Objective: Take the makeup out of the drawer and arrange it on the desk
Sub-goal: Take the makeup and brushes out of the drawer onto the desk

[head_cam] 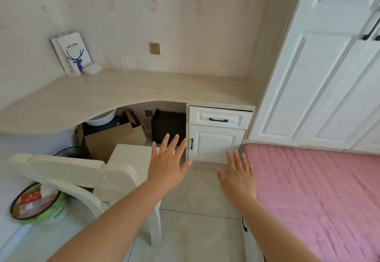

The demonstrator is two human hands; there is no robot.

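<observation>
A pink bed (320,196) lies at right, below a white wardrobe (320,80); the curved desk (115,95) bears a paper bag (72,54) in its far left corner; a white chair (86,177) stands before it; the drawer (220,118) under the desk's right end looks shut, so any makeup is hidden; left hand (167,164) and right hand (239,176) hover spread, holding nothing.
</observation>
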